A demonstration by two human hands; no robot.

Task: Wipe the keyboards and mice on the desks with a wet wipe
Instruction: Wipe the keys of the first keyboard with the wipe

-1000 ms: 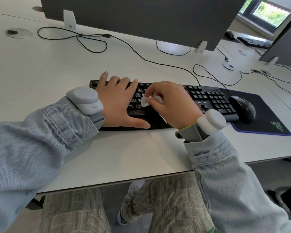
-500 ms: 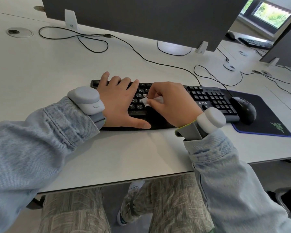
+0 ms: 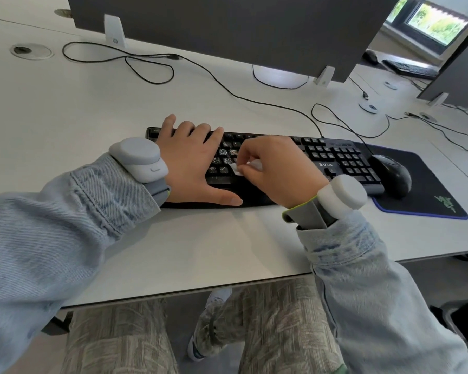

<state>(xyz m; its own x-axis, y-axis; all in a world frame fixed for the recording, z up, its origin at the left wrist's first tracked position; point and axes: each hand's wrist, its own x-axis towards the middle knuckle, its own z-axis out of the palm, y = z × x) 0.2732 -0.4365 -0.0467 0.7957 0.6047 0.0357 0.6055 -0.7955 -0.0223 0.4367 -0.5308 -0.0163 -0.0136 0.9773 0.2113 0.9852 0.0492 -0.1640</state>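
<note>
Keyboard (image 3: pixel 335 157) lies on the bench (image 3: pixel 92 109), long axis left to right. Right hand (image 3: pixel 278 171), its grip pinching the wipe (image 3: pixel 237 168), works mid-board; unwiped keys and mouse (image 3: pixel 391 175) lie rightward. Left hand (image 3: pixel 192 160) presses flat, fingers straight, steadying the left end.

The left hand (image 3: pixel 191 160) lies flat, palm down, fingers straight and slightly spread toward 12 o'clock, the thumb stretched out toward 3 o'clock. The right hand (image 3: pixel 274 171) sits just beside it at 3 o'clock, fingers curled with the tips pinched together and pointing toward 9 o'clock. Both forearms come in from 6 o'clock in pale denim sleeves, the left from 8 o'clock, the right from 5 o'clock. Each wrist carries a grey strapped band.
</note>
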